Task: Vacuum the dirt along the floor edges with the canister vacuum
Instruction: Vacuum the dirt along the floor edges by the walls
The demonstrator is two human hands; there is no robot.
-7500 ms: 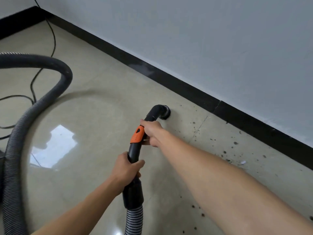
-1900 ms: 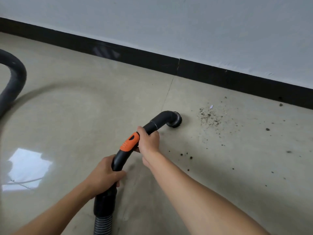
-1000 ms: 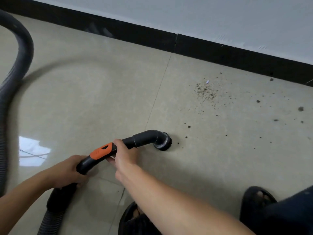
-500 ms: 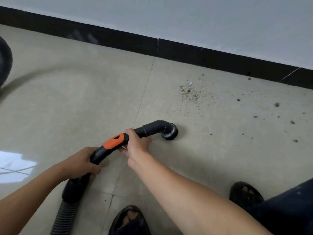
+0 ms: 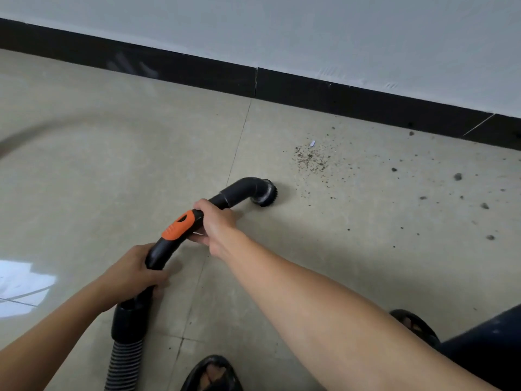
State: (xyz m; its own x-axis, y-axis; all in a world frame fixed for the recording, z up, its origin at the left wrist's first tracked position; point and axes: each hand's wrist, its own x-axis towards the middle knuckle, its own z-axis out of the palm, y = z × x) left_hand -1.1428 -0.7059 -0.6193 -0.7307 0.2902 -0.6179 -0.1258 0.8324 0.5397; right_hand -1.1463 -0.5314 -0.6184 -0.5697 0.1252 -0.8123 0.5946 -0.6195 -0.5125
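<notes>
1. Head view: right hand (image 5: 217,224) is clamping its fingers round the wand (image 5: 177,230), likely steering; left hand (image 5: 132,267) is curling round the rear end, steadying.
2. Brush nozzle (image 5: 265,193) is resting on the floor (image 5: 112,165), just short of the dirt patch (image 5: 312,160) near the baseboard (image 5: 197,72).

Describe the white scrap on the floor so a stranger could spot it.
Find the black skirting board. Before it lies a dense patch of fine dirt. The white scrap sits at that patch's wall-side edge, the only pale fleck among dark crumbs.

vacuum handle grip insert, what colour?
Orange insert on the black handle, clear in the head view.
</notes>
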